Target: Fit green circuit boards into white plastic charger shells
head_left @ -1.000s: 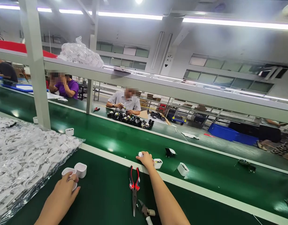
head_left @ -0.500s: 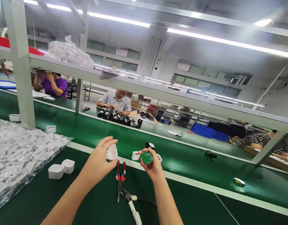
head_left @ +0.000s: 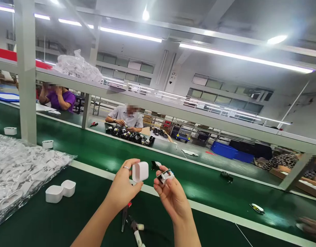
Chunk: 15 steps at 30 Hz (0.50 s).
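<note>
My left hand (head_left: 122,190) grips a white, rounded-square plastic housing (head_left: 142,171) between thumb and fingers, its hollow side tilted toward the left. Close by on the right, my right hand (head_left: 175,195) is closed on a small circuit board (head_left: 166,176), which shows a white block and wires on top. A narrow gap separates housing and board. Below my left hand lie long-nose pliers (head_left: 124,216), their red handles mostly hidden. Cutters with white-wrapped handles (head_left: 137,235) rest beside them. Two white housings (head_left: 54,194) stand touching each other on the left of the green table.
A clear bag of white plastic parts (head_left: 21,175) covers the left side. Beyond the pale strip runs a green belt (head_left: 196,187) carrying a few small assemblies (head_left: 257,208). A blurred hand (head_left: 311,228) of another person shows at lower right. Several co-workers sit beyond the metal frame (head_left: 28,103).
The housing in my left hand has moved right and turned. In my right hand the board has rotated from its green face to the white block. Another person's hand has appeared at lower right.
</note>
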Tool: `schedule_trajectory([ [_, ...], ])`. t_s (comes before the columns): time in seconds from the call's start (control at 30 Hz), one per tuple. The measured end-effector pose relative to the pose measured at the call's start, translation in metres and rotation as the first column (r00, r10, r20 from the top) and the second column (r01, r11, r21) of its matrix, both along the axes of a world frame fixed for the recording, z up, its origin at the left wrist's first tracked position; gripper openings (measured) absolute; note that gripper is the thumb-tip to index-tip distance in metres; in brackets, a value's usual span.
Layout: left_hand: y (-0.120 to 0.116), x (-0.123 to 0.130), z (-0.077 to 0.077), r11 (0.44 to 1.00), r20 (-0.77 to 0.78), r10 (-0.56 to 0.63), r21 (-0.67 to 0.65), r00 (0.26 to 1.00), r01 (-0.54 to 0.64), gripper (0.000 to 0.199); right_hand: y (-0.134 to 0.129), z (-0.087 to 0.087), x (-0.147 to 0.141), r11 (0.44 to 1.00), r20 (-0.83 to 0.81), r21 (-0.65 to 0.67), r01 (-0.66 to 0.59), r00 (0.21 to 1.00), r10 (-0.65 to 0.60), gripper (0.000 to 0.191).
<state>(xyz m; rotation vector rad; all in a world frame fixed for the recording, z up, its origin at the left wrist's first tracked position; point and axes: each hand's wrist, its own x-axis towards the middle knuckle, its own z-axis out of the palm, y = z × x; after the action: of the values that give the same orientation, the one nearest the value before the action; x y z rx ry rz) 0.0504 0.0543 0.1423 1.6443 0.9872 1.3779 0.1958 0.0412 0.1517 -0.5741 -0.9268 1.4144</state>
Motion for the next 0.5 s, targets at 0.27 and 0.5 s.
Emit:
schedule_trajectory([
  [0.27, -0.011, 0.002, 0.004, 0.962, 0.153, -0.244, 0.165, 0.958, 0.218, 0.054, -0.003, -0.006, -0.027, 0.999, -0.202, -0.008, -0.038, 0.979, 0.036, 0.031],
  [0.5, -0.010, 0.002, 0.006, 0.966, 0.118, -0.257, 0.066, 0.959, 0.250, 0.058, -0.012, 0.004, -0.021, 0.997, -0.177, -0.072, -0.027, 0.984, 0.014, 0.027],
])
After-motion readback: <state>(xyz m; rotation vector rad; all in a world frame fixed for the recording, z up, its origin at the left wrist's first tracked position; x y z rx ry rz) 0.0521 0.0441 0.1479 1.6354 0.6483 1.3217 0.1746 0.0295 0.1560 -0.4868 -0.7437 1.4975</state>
